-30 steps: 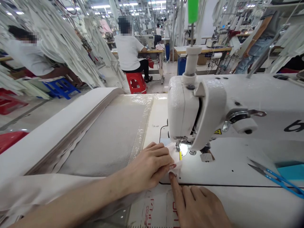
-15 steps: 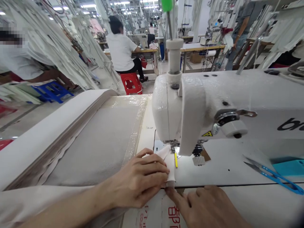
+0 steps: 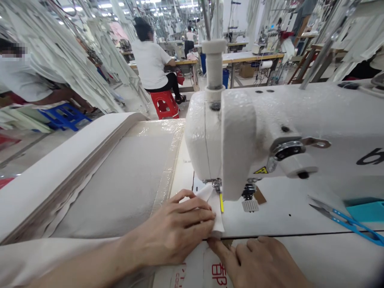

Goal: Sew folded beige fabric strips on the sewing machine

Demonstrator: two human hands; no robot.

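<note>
A narrow piece of white fabric [image 3: 218, 224] lies on the sewing machine bed, its far end under the presser foot [image 3: 216, 185]. My left hand [image 3: 180, 228] rests on the fabric's left side, bent fingers pressed together against it. At the fabric's near end, my right hand [image 3: 258, 260] has one digit reaching to its edge, while the other fingers curl under and their tips are hidden. The white sewing machine head [image 3: 207, 136] stands just beyond both hands. A yellow strip [image 3: 221, 203] lies beside the fabric's right edge.
Blue-handled thread snips [image 3: 345, 220] and a turquoise object [image 3: 367, 211] lie at right. A large pale cloth [image 3: 75, 132] is draped along the left of the table. Beyond, one person [image 3: 153, 64] sits on a red stool [image 3: 164, 105]; another sits far left.
The view has shifted slightly, so the machine head appears a little further left. The near end of the fabric looks flatter and sits slightly further right. Both hands keep nearly the same place.
</note>
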